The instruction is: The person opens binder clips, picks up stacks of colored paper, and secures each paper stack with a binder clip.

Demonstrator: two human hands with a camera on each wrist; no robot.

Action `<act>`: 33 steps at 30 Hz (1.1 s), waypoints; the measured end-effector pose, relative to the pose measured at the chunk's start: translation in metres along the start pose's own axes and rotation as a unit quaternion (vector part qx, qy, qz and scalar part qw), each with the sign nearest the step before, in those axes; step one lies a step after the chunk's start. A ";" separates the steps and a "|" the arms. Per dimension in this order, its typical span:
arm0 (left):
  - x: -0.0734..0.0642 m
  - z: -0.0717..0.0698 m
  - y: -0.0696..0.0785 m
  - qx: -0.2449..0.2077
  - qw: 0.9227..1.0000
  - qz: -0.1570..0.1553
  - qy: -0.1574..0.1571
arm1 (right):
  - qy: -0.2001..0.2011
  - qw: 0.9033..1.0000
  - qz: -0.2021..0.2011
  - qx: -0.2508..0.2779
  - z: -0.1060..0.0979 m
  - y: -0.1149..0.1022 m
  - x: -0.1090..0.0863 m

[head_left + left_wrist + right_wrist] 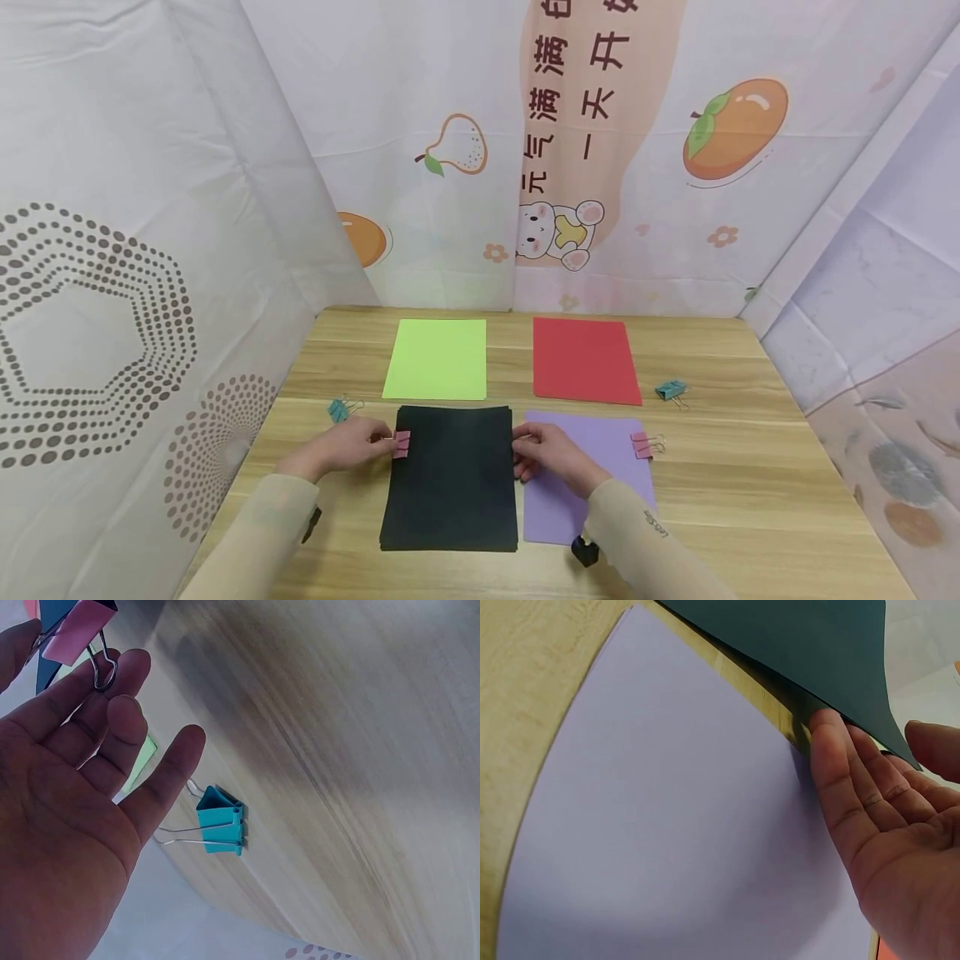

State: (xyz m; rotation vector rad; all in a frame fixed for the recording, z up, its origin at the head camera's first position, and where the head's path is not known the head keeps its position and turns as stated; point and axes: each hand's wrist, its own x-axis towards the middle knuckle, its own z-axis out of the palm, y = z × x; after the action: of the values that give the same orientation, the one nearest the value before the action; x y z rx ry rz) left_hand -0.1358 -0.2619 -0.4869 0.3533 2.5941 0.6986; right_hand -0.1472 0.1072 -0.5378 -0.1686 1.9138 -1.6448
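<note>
In the head view, a stack of black paper sheets (452, 483) lies in front of the person. A pink binder clip (401, 445) sits on its left edge. My left hand (351, 446) holds that clip by its wire handles, thumb at one and fingers at the other, as the left wrist view shows. At the stack's right edge is my right hand (551, 454), above purple paper (592, 492). In the right wrist view its fingers (836, 765) reach under the black paper's edge, while the thumb stays apart from them.
Green paper (437, 358) and red paper (585, 360) lie farther back. One teal binder clip (339, 410) rests left of the stack, another teal binder clip (671, 389) at right. A second pink binder clip (642, 445) is on the purple paper's right edge. Curtains enclose the wooden table (750, 500).
</note>
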 end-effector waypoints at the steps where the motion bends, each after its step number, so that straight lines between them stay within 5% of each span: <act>1: 0.000 0.000 0.000 -0.001 1.000 -0.001 0.000 | -0.001 1.000 0.000 0.000 0.000 0.000 0.000; 14: 0.005 0.008 -0.007 -0.009 1.000 -0.010 0.012 | -0.006 1.000 -0.004 -0.002 -0.006 -0.004 -0.002; 21: 0.005 0.009 -0.015 0.017 0.999 -0.017 0.045 | -0.002 1.000 -0.024 -0.005 -0.015 -0.011 -0.006; 33: -0.017 0.007 -0.023 0.084 0.993 0.012 0.083 | 0.061 0.997 -0.023 -0.050 -0.055 -0.025 -0.018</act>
State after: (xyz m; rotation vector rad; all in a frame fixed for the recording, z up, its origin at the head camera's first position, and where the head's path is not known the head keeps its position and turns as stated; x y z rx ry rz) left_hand -0.1211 -0.2843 -0.4989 0.3934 2.8207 0.5391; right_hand -0.1678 0.1568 -0.5056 -0.1575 2.0999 -1.6228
